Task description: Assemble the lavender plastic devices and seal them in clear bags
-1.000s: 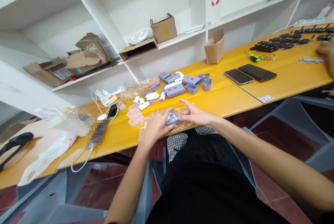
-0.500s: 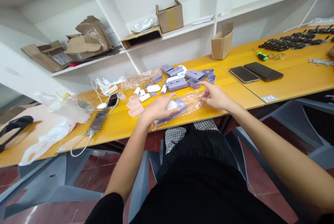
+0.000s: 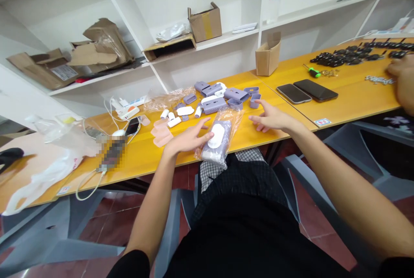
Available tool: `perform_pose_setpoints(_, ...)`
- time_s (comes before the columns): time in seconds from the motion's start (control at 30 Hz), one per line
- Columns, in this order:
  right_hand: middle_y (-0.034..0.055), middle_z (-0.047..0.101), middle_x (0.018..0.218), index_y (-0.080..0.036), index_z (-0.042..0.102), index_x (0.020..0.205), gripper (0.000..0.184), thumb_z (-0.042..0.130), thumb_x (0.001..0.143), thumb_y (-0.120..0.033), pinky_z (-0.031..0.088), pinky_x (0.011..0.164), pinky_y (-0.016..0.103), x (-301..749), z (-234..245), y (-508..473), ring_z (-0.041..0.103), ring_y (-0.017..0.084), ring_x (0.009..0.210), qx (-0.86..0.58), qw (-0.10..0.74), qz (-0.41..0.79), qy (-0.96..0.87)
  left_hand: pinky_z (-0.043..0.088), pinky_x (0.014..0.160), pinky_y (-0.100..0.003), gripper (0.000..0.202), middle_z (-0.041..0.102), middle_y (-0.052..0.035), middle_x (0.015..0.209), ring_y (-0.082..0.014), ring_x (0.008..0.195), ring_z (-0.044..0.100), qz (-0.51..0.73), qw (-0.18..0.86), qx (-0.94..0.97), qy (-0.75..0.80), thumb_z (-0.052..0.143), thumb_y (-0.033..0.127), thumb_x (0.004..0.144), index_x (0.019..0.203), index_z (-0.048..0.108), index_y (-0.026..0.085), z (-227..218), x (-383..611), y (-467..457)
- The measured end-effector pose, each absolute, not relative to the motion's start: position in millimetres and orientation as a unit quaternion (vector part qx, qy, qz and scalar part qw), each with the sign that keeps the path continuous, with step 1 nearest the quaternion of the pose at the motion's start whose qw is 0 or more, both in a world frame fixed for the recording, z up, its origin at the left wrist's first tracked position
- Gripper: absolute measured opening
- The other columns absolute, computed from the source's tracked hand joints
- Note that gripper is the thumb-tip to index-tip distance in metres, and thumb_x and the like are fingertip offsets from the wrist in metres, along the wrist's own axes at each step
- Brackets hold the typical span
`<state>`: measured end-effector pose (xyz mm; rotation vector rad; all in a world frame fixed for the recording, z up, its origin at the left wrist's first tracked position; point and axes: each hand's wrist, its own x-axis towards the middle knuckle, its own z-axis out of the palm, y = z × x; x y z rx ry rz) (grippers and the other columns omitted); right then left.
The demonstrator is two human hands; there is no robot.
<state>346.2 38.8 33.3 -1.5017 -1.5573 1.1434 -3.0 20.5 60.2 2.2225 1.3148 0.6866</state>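
Note:
A clear plastic bag (image 3: 223,153) lies at the table's front edge, its near end hanging slightly over. Inside it are light purple parts and a white oval plate (image 3: 216,135). At its left side is my left hand (image 3: 187,138), fingers stretched out and thumb at the bag's edge; whether it presses on the bag I cannot tell. My right hand (image 3: 271,118) is held apart from the bag, to its right, fingers spread and nothing in them. Just beyond that hand stands a small purple cup-like part (image 3: 255,100). Behind the bag lies a perforated purple housing (image 3: 214,105).
White cylinders (image 3: 174,122) and pale pink pads (image 3: 162,135) lie to the left. Two dark phones (image 3: 315,90), a green screwdriver (image 3: 314,72) and black parts (image 3: 333,58) are on the right. Another person's hand (image 3: 404,79) reaches in at the far right. A cardboard box (image 3: 268,58) stands behind.
The bag has turned from lying slanted to pointing toward me, showing its white plate. My right hand has come away from the bag. Another person's hand now shows at the right.

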Motion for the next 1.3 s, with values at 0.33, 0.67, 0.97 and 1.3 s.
perform_pose_setpoints(0.33,0.0066,0.075,0.092,-0.022,0.025,0.161,0.091,0.076,0.086,-0.018,0.07,0.083,0.044,303,14,46,0.08,0.025,0.085,-0.498,0.476,0.559,-0.462,0.048,0.054,-0.032,0.036,0.065,-0.0085,0.067,-0.0159,0.055,0.058,0.219,0.462,0.643,0.571,0.086,0.047,0.08,0.087,0.076,0.014,37,51,118)
perform_pose_setpoints(0.67,0.0001,0.069,0.086,-0.023,0.049,0.133,0.068,0.077,0.072,-0.01,0.069,0.087,0.042,296,4,55,0.075,0.022,0.083,-0.501,0.565,0.521,-0.397,0.044,0.057,-0.025,0.034,0.068,-0.0027,0.073,-0.0127,0.062,0.055,0.4,0.49,0.631,0.449,0.084,0.045,0.079,0.084,0.072,0.014,9,59,119)
perform_pose_setpoints(0.97,0.0056,0.074,0.088,-0.021,0.058,0.111,0.038,0.077,0.08,-0.012,0.07,0.08,0.041,303,3,60,0.074,0.021,0.082,-0.435,0.583,0.576,-0.373,0.044,0.055,-0.024,0.038,0.069,-0.0033,0.077,-0.0142,0.065,0.062,0.411,0.529,0.607,0.427,0.078,0.049,0.086,0.101,0.073,0.014,10,61,123)
perform_pose_setpoints(1.3,0.0002,0.072,0.07,-0.021,0.066,0.095,0.037,0.087,0.07,-0.004,0.068,0.067,0.031,300,-7,66,0.072,0.016,0.064,-0.43,0.604,0.563,-0.365,0.047,0.057,-0.024,0.048,0.074,-0.0054,0.079,-0.014,0.064,0.065,0.365,0.569,0.605,0.419,0.096,0.034,0.065,0.103,0.074,0.014,9,57,123)
